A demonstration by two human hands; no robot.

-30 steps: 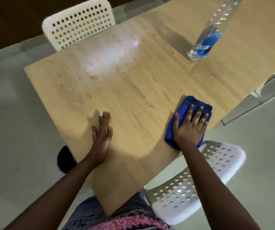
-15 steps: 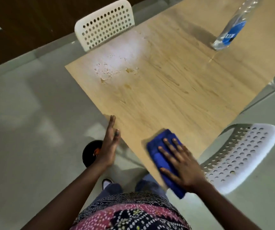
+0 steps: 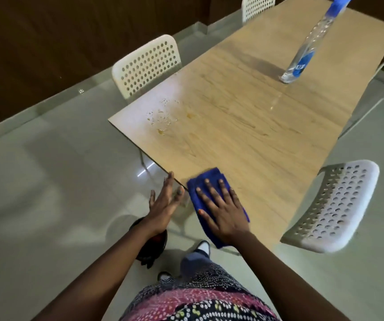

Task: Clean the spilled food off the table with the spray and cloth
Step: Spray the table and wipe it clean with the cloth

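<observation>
Blue cloth (image 3: 209,181), folded into a thick pad with layered edges showing at its far right corner, lying at near left edge of wooden table (image 3: 267,144); near end of cloth overhanging table edge. Right hand (image 3: 223,212) flat on top of cloth, fingers straight and spread, palm down. Left hand (image 3: 163,202) held just off table edge beside cloth, palm turned toward cloth, fingers straight and close together, fingertips at edge line; contact with edge cannot be told.

Spilled food (image 3: 163,119): scattered small wet crumbs and yellow-brown spots near far left corner of table, well apart from cloth. Fainter smears toward table middle.

Spray bottle (image 3: 307,47): clear, blue label low on body, blue head at top, standing upright on far right part of table, untouched.

White perforated chairs: one (image 3: 147,66) behind spill corner, one (image 3: 339,205) at right side of table.
</observation>
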